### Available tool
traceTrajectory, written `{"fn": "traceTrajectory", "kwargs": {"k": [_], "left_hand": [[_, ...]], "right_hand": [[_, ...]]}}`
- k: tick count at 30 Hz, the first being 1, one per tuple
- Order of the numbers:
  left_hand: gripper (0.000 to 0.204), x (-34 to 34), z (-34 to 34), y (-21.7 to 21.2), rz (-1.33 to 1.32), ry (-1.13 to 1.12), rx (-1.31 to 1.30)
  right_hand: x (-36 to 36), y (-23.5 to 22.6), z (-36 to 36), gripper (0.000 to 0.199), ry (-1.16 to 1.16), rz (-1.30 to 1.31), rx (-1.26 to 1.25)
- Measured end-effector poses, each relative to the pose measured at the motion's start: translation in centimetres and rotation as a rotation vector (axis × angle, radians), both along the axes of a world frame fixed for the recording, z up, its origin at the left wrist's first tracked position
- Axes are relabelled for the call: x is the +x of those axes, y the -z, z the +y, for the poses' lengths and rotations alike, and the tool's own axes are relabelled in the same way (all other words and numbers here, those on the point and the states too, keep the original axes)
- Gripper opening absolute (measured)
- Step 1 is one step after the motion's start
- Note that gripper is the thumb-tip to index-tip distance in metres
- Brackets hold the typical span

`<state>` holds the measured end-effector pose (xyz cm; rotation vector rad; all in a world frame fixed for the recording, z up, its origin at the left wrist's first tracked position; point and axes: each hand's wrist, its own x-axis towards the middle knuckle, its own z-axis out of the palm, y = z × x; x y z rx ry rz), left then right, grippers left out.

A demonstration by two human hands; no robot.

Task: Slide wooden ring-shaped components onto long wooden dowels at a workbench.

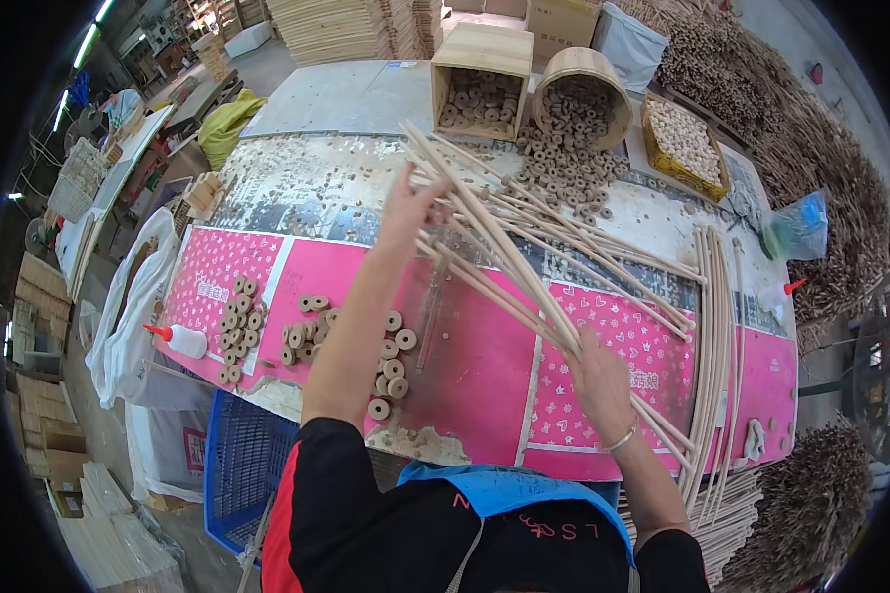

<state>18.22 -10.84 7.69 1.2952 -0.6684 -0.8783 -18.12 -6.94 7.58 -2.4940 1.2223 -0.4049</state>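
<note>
At the far left, a blue plastic crate [229, 469] stands below the edge of the worktable [465, 395], which has a patterned pink covering along its near side. A white bottle [186, 341] with a red tip lies on that covering, just beside a cluster of wooden rings [232, 326]; more rings lie near the person's left forearm.

The left hand [413, 208] is raised at the far ends of a slanting bunch of wooden rods [524, 280]. Its fingers are partly hidden among the rods, so I cannot tell whether they grip or only touch them. Beyond it, a wooden box [481, 47] and a wooden tub [576, 67] hold dark rings, some spilled in front of the tub.

The right hand [600, 383] has its fingers closed around the nearer part of the same bunch, which runs between both hands above the table. Loose rods lie behind the bunch.

Further right are a yellow basket [684, 186] of pale pieces, a row of long rods [705, 316] and a bluish plastic bag [799, 227].
</note>
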Motion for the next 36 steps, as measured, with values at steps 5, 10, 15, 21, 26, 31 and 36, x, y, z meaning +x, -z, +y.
{"fn": "traceTrajectory", "kwargs": {"k": [5, 10, 15, 21, 26, 31, 36], "left_hand": [[0.084, -8.9, 0.9, 0.7, 0.067, 0.194, 0.015], [0.093, -10.5, 0.4, 1.6, 0.178, 0.213, -0.121], [0.092, -9.8, -2.1, 6.6, 0.202, 0.172, -0.165], [0.084, -10.3, -2.6, 9.6, 0.363, 0.097, -0.03], [0.082, -9.0, -2.8, 9.2, 0.647, 0.229, 0.058], [0.084, -8.4, -3.2, 9.0, 0.647, 0.261, 0.141], [0.082, -8.9, -3.0, 9.6, 0.638, 0.292, 0.059]], "right_hand": [[2.3, 0.6, -5.3, 0.03, 0.021, -0.033, 0.053], [3.6, 1.1, -11.0, 0.04, -0.167, -0.23, -0.054], [4.4, 5.1, -15.6, 0.054, -0.093, -0.294, 0.303], [4.3, 6.6, -17.9, 0.049, -0.157, -0.207, 0.417], [4.7, 6.3, -17.7, 0.048, -0.118, -0.153, 0.441], [6.4, 5.7, -17.0, 0.029, -0.137, -0.15, 0.146], [7.9, 6.7, -16.6, 0.023, -0.103, -0.108, 0.046]]}}
